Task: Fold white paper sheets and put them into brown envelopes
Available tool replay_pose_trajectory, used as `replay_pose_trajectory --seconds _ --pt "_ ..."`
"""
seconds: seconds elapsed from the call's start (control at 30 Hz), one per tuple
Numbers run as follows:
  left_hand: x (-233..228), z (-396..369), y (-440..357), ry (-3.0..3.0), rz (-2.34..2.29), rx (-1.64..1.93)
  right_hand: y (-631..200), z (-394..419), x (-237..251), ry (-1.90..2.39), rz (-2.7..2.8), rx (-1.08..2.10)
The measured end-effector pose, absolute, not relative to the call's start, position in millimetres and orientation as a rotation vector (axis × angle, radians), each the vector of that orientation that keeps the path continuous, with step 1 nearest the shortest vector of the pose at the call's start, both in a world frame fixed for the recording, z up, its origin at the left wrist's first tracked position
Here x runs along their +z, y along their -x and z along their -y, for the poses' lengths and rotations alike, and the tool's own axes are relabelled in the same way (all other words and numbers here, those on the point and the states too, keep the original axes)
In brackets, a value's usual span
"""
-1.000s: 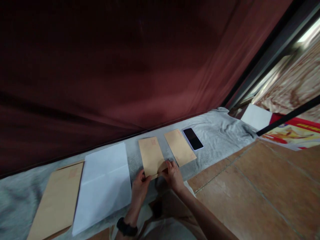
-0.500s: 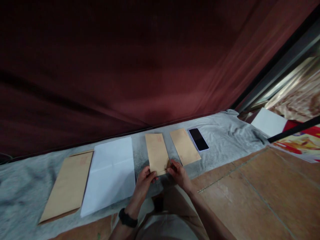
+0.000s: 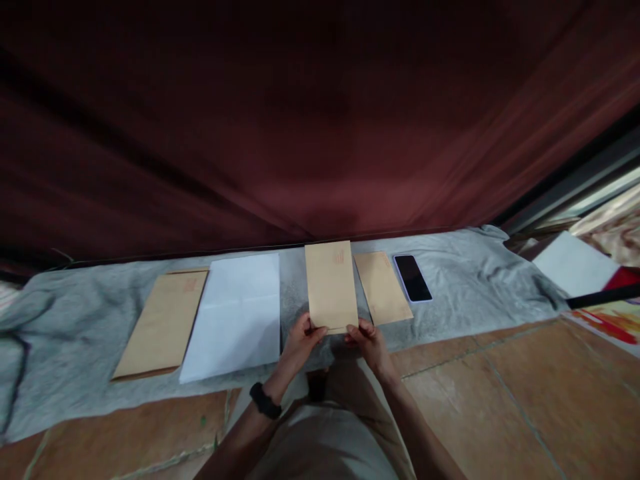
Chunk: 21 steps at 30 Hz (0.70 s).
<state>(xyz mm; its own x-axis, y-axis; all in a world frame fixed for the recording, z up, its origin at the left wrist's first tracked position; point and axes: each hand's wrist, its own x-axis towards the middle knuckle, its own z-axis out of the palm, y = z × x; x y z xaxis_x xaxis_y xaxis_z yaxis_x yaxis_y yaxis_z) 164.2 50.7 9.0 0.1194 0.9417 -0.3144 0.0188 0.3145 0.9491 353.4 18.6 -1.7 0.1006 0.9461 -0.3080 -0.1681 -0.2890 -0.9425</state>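
A tan paper envelope (image 3: 332,285) with faint red print near its top right corner is held up in front of me. My left hand (image 3: 301,339) pinches its lower left corner, thumb on top. At the lower right corner my right hand (image 3: 367,341) is closed on it in the same way. Just right of it, a second tan envelope (image 3: 384,288) lies flat on the grey cloth (image 3: 460,273). To the left lie a stack of white paper (image 3: 235,320) and a pile of larger brown envelopes (image 3: 163,327).
A smartphone (image 3: 413,278) with a pale purple edge lies right of the second envelope. Behind the cloth hangs a dark red curtain (image 3: 320,147). Tiled floor (image 3: 475,400) borders the near side. At far right are a dark bar (image 3: 605,295) and a white sheet (image 3: 575,263).
The held envelope has been raised and now faces me more squarely. My right fingers have moved from its folded corner to a flat pinch. The view has shifted slightly.
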Motion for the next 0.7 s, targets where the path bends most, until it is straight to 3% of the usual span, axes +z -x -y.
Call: replay_pose_trajectory --seconds 0.7 --pt "21.2 -75.5 -237.5 -1.084 -1.211 0.767 -424.3 -28.8 0.2 1.553 0.783 1.036"
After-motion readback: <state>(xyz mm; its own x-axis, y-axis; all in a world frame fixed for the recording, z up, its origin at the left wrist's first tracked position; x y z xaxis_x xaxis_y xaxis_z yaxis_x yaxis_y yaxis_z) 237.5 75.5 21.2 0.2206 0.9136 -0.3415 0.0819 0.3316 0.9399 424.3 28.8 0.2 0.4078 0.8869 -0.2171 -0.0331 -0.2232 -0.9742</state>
